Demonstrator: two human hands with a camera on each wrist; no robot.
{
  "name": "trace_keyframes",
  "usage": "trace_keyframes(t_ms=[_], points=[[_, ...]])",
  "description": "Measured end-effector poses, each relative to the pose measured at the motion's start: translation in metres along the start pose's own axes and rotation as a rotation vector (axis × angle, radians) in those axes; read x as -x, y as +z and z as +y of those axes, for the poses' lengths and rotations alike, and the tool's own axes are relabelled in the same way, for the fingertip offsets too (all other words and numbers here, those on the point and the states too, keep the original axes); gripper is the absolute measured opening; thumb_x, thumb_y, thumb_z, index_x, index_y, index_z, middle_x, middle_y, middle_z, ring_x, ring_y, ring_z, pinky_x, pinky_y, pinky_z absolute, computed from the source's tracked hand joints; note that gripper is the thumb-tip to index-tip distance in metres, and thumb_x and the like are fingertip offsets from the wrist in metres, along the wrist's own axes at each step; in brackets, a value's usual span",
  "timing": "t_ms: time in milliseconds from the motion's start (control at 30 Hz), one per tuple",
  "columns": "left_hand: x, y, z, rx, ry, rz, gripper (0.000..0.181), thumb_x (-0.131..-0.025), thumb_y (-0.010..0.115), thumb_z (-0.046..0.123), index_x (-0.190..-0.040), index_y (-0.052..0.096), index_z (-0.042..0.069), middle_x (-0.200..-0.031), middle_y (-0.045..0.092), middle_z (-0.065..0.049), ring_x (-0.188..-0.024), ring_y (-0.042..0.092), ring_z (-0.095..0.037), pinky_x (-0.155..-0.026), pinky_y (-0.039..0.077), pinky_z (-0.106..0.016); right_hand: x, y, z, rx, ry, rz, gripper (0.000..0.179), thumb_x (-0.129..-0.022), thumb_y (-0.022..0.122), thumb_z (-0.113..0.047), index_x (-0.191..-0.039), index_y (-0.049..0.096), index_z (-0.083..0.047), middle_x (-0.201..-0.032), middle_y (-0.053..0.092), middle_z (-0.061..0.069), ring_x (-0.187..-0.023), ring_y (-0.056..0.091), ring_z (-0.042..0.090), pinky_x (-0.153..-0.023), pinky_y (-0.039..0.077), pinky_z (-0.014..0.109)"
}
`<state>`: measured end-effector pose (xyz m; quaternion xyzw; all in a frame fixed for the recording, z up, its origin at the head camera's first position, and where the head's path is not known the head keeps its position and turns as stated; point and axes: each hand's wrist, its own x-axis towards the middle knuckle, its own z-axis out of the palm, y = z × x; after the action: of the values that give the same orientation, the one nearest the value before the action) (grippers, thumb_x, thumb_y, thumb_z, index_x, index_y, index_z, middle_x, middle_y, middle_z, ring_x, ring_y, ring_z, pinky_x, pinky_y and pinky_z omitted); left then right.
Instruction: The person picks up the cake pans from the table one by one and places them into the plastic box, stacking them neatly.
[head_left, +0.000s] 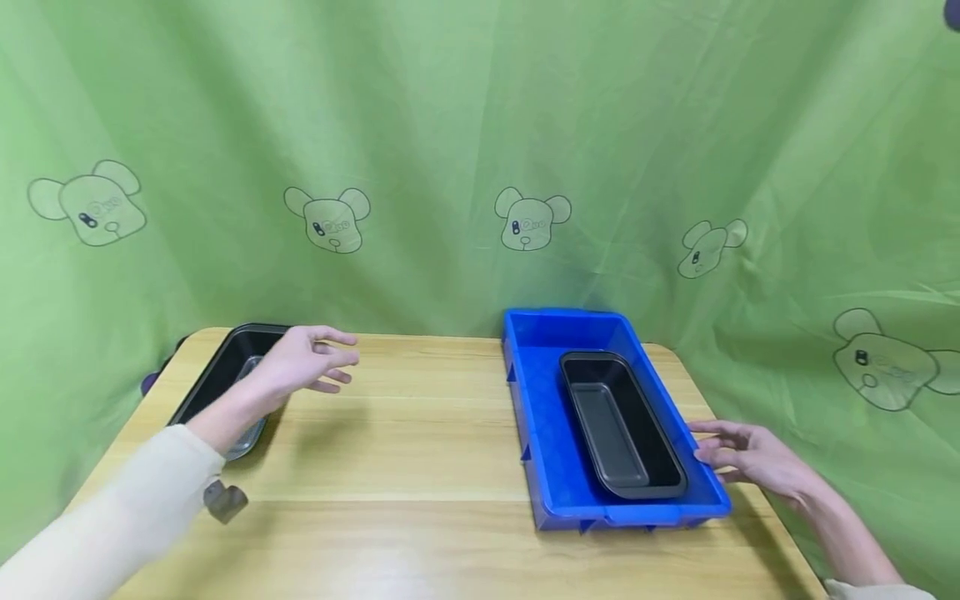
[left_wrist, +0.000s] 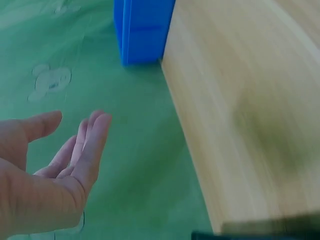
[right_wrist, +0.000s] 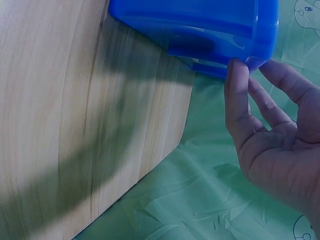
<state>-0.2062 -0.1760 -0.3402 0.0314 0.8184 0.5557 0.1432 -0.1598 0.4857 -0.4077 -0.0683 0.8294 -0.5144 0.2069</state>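
Note:
A black rectangular loaf pan [head_left: 611,429] lies inside a blue plastic bin [head_left: 528,433] on the right side of the table. My right hand [head_left: 757,458] is beside the bin's right wall, its fingertips right at the rim. In the right wrist view, its loosely bent fingers [right_wrist: 237,105] overlap a corner of the bin [right_wrist: 215,30]. To the left, my left hand [head_left: 303,362] hovers over a second black loaf pan [head_left: 217,375], with its fingers spread loosely and pointing right. Nothing is in that hand [left_wrist: 60,170], and its forearm covers part of the pan.
Under everything is a light wooden table [head_left: 405,450]. A green curtain [head_left: 435,167] with bear-head drawings hangs behind it and along the sides. Dark and purple bits [head_left: 153,379] show past the table's left edge.

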Motion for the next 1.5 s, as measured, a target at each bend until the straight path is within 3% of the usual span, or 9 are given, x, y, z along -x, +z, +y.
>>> trace_keyframes(t_ms=[200, 333, 467, 833, 1033, 1200, 1367, 1433, 1500], points=[[0.001, -0.044, -0.013, -0.095, -0.003, -0.020, 0.058, -0.105, 0.066, 0.023, -0.151, 0.047, -0.006, -0.139, 0.066, -0.029, -0.094, 0.076, -0.013, -0.090, 0.069, -0.036, -0.001, -0.001, 0.001, -0.003, 0.010, 0.004, 0.040, -0.105, 0.061, -0.007, -0.143, 0.060, -0.018, -0.112, 0.072, -0.005, -0.101, 0.073, 0.010, -0.089, 0.069, 0.032], [0.001, -0.071, -0.027, -0.123, -0.009, -0.012, 0.061, -0.106, 0.065, 0.025, -0.152, 0.044, -0.008, -0.141, 0.065, -0.029, -0.092, 0.076, -0.010, -0.088, 0.070, -0.034, -0.001, -0.001, 0.001, 0.006, 0.013, 0.003, 0.042, -0.104, 0.061, -0.007, -0.146, 0.057, -0.010, -0.112, 0.072, -0.004, -0.101, 0.073, 0.011, -0.089, 0.069, 0.032], [0.002, -0.092, -0.041, -0.154, -0.005, 0.008, 0.061, -0.108, 0.061, 0.025, -0.153, 0.041, -0.011, -0.146, 0.059, -0.034, -0.091, 0.076, -0.009, -0.086, 0.070, -0.032, -0.002, -0.001, 0.000, 0.022, 0.014, 0.003, 0.046, -0.104, 0.061, -0.007, -0.149, 0.051, 0.001, -0.112, 0.072, -0.003, -0.101, 0.074, 0.011, -0.089, 0.069, 0.033], [0.012, -0.144, -0.077, -0.256, -0.007, 0.062, 0.065, -0.109, 0.059, 0.027, -0.154, 0.035, -0.014, -0.143, 0.057, -0.039, -0.089, 0.075, -0.005, -0.083, 0.070, -0.033, -0.001, 0.002, -0.003, 0.048, 0.048, 0.018, 0.052, -0.105, 0.062, -0.011, -0.151, 0.046, 0.007, -0.111, 0.071, -0.003, -0.100, 0.073, 0.011, -0.088, 0.069, 0.033], [0.017, -0.162, -0.099, -0.241, -0.035, 0.102, 0.067, -0.110, 0.058, 0.027, -0.155, 0.032, -0.015, -0.142, 0.057, -0.041, -0.085, 0.074, -0.002, -0.082, 0.070, -0.032, -0.001, 0.002, -0.004, 0.056, 0.054, 0.023, 0.056, -0.104, 0.063, -0.011, -0.151, 0.042, 0.011, -0.112, 0.071, -0.001, -0.100, 0.073, 0.011, -0.088, 0.069, 0.033], [0.019, -0.170, -0.118, -0.191, -0.046, 0.172, 0.068, -0.110, 0.058, 0.027, -0.155, 0.030, -0.017, -0.140, 0.059, -0.039, -0.083, 0.074, -0.001, -0.083, 0.070, -0.032, -0.002, 0.001, -0.004, 0.047, 0.051, 0.021, 0.059, -0.104, 0.064, -0.010, -0.152, 0.039, 0.012, -0.113, 0.070, 0.000, -0.101, 0.073, 0.012, -0.089, 0.069, 0.033], [0.021, -0.175, -0.136, -0.197, -0.048, 0.208, 0.065, -0.111, 0.054, 0.024, -0.154, 0.029, -0.017, -0.142, 0.055, -0.042, -0.081, 0.072, 0.003, -0.081, 0.070, -0.029, -0.002, 0.001, -0.002, 0.035, 0.036, 0.013, 0.056, -0.104, 0.062, -0.009, -0.152, 0.041, 0.010, -0.113, 0.071, -0.001, -0.102, 0.073, 0.011, -0.089, 0.069, 0.033], [0.022, -0.176, -0.143, -0.191, -0.050, 0.221, 0.064, -0.111, 0.054, 0.023, -0.154, 0.030, -0.018, -0.127, 0.068, -0.036, -0.081, 0.072, 0.002, -0.080, 0.070, -0.028, -0.001, 0.001, -0.001, 0.030, 0.033, 0.012, 0.052, -0.104, 0.062, -0.009, -0.151, 0.046, 0.006, -0.112, 0.071, -0.002, -0.102, 0.073, 0.010, -0.089, 0.069, 0.032], [0.022, -0.176, -0.150, -0.174, -0.058, 0.239, 0.064, -0.110, 0.056, 0.025, -0.153, 0.032, -0.017, -0.106, 0.079, -0.013, -0.080, 0.072, 0.001, -0.079, 0.070, -0.027, -0.001, 0.001, -0.001, 0.028, 0.031, 0.015, 0.048, -0.105, 0.062, -0.009, -0.150, 0.050, 0.000, -0.112, 0.072, -0.003, -0.102, 0.073, 0.010, -0.089, 0.069, 0.032]])
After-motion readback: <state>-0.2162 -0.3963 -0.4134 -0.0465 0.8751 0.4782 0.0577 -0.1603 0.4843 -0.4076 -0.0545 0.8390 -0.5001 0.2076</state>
